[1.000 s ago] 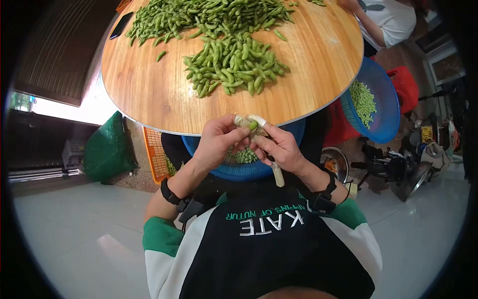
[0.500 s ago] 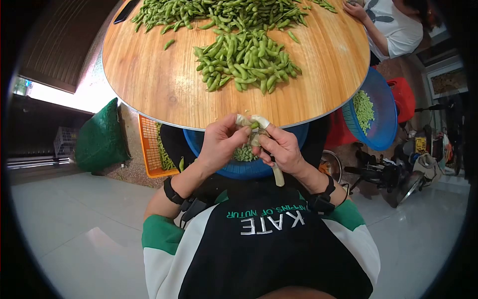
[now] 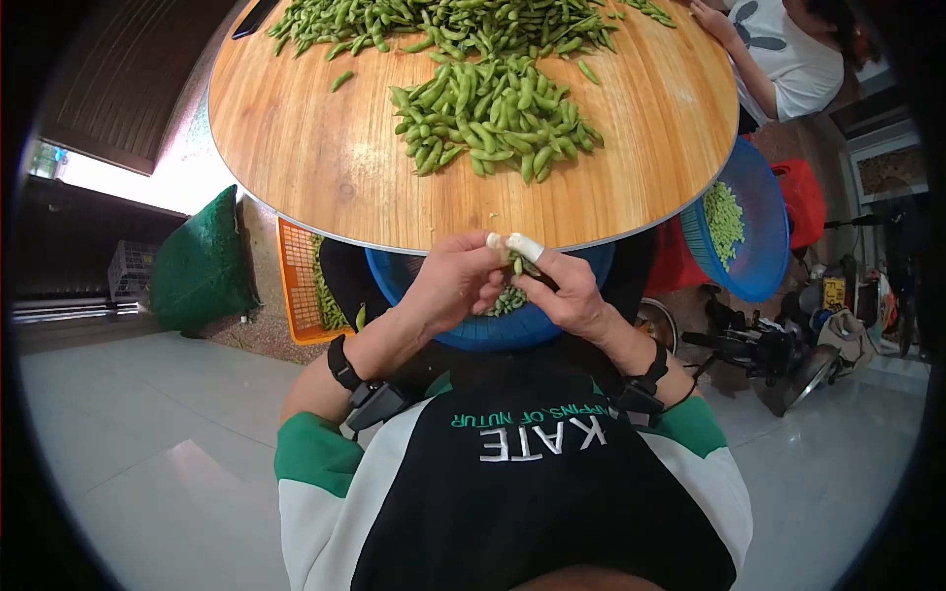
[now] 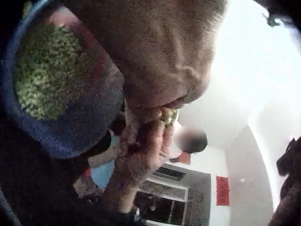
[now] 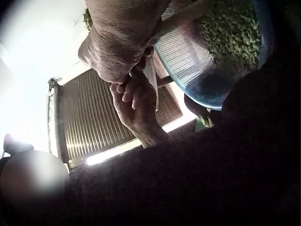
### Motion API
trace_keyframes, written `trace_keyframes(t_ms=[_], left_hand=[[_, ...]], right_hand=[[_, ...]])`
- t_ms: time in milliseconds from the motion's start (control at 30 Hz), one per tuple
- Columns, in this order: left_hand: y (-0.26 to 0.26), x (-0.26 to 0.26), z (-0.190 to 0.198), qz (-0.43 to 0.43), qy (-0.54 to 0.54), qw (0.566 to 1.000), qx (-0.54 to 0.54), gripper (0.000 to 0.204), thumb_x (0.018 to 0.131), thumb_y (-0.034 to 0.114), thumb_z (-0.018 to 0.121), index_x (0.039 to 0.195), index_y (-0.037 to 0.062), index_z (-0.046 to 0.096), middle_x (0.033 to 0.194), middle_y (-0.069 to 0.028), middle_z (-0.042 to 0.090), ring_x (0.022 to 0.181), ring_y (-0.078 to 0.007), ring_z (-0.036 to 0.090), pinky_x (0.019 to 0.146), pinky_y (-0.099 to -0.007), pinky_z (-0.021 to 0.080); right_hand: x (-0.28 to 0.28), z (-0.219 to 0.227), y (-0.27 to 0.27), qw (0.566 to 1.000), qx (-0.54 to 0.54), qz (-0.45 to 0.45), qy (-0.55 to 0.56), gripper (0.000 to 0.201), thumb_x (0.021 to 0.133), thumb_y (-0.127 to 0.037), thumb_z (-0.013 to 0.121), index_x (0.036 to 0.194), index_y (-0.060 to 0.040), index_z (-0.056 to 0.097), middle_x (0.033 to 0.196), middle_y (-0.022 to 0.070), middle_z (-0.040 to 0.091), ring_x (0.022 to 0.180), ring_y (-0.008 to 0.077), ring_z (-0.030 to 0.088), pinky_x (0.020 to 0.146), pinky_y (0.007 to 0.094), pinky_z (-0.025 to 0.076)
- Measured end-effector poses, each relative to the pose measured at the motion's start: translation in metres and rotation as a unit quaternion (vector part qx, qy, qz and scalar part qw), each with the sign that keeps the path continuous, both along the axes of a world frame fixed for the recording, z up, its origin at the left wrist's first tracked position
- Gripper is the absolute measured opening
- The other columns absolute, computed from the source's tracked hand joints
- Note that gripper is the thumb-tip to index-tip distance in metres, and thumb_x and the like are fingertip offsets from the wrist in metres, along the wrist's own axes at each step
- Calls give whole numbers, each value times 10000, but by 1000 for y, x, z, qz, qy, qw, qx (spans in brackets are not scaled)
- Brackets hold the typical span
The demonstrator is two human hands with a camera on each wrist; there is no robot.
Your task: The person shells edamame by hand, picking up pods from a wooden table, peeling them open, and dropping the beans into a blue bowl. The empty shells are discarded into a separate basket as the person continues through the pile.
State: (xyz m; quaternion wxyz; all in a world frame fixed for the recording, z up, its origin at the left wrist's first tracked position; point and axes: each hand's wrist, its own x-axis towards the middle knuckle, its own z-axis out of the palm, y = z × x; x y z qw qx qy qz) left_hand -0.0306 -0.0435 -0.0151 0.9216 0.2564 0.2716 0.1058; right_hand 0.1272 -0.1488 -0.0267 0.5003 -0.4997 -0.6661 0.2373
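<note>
My left hand (image 3: 456, 281) and right hand (image 3: 570, 288) meet over a blue basin (image 3: 493, 335) near the table's front edge. White wrapping covers the index fingertips of both. Between their thumbs and fingers a green soybean pod (image 3: 518, 264) shows, pinched from both sides and partly hidden by the fingers. Shelled green beans (image 3: 508, 301) lie in the basin below. In the left wrist view a bit of green (image 4: 172, 116) appears at the fingertips. A pile of soybean pods (image 3: 498, 118) sits on the round wooden table (image 3: 325, 197) beyond the hands.
A larger heap of pods (image 3: 443, 25) and a phone (image 3: 254, 18) lie farther back. An orange crate (image 3: 296, 286) with pods stands left, by a green sack (image 3: 202, 261). On the right are another blue basin (image 3: 769, 236) of beans, a red stool (image 3: 800, 202) and another person (image 3: 778, 64).
The left hand has turned and closed in on the right, its fingers now curled below. The pale stick-like piece under the right hand no longer shows. The head view has shifted slightly.
</note>
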Motion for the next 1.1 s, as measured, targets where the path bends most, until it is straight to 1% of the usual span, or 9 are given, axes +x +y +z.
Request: trace_keyframes(t_ms=[167, 367, 467, 600, 733, 833, 900, 1033, 1100], left_hand=[[-3, 2, 6, -8, 51, 988, 147, 82, 889, 109, 560, 907, 32, 583, 649, -15, 560, 478, -74, 505, 381, -183, 357], [3, -33, 41, 15, 124, 937, 327, 100, 856, 88, 584, 922, 16, 563, 640, -5, 581, 579, -50, 521, 496, -205, 422], [29, -83, 77, -178, 242, 669, 680, 91, 776, 39, 583, 866, 32, 596, 648, -157, 580, 615, -337, 600, 576, -371, 481], [49, -89, 88, -111, 369, 474, 792, 121, 807, 106, 623, 898, 27, 611, 768, -174, 595, 690, -347, 606, 597, -405, 471], [95, -33, 64, 64, 255, 542, 798, 121, 847, 129, 606, 911, 28, 622, 826, -150, 588, 708, -336, 602, 611, -411, 469], [125, 10, 38, 88, 247, 514, 816, 109, 816, 109, 607, 884, 25, 618, 801, -149, 567, 756, -332, 597, 648, -411, 473], [138, 26, 24, 71, 228, 394, 888, 110, 773, 87, 604, 867, 30, 611, 823, -150, 561, 815, -343, 581, 700, -421, 470], [141, 20, 19, -8, 295, 407, 864, 142, 773, 92, 632, 887, 12, 608, 907, -159, 567, 861, -351, 564, 733, -405, 457], [139, 10, 23, 16, 247, 471, 847, 123, 715, 49, 618, 832, 19, 598, 834, -157, 548, 839, -370, 557, 725, -436, 462]], right_hand=[[-4, 1, -6, 951, -194, -62, 231, 282, 850, -26, 624, 1117, 42, 565, 781, 49, 640, 666, 76, 596, 603, 225, 484], [-3, 7, -4, 969, -178, -15, 173, 232, 849, -55, 635, 1058, 28, 578, 706, 32, 606, 600, 65, 546, 542, 219, 441], [2, 5, -4, 970, -221, 41, 92, 253, 848, -56, 631, 1077, 27, 564, 677, 11, 595, 599, 76, 563, 553, 210, 448], [2, 15, -1, 968, -224, 74, 87, 306, 858, -52, 584, 1146, 29, 517, 851, 65, 621, 747, 96, 584, 669, 234, 470], [5, 11, 1, 960, -207, 100, 161, 371, 878, -47, 548, 1226, 34, 446, 976, 89, 603, 788, 108, 569, 728, 248, 469], [7, 11, -2, 951, -226, 98, 186, 406, 897, -41, 510, 1279, 35, 393, 1020, 97, 591, 735, 100, 553, 656, 225, 468], [10, 23, -5, 897, -302, 71, 316, 357, 921, -63, 486, 1252, 42, 401, 952, 100, 605, 676, 77, 544, 543, 196, 431], [15, 18, -8, 891, -280, 62, 352, 326, 945, -65, 459, 1251, 36, 410, 878, 98, 603, 521, 54, 471, 458, 178, 390], [15, 17, -5, 894, -277, 68, 346, 350, 941, -56, 443, 1273, 42, 394, 892, 110, 593, 541, 58, 477, 459, 177, 391]])
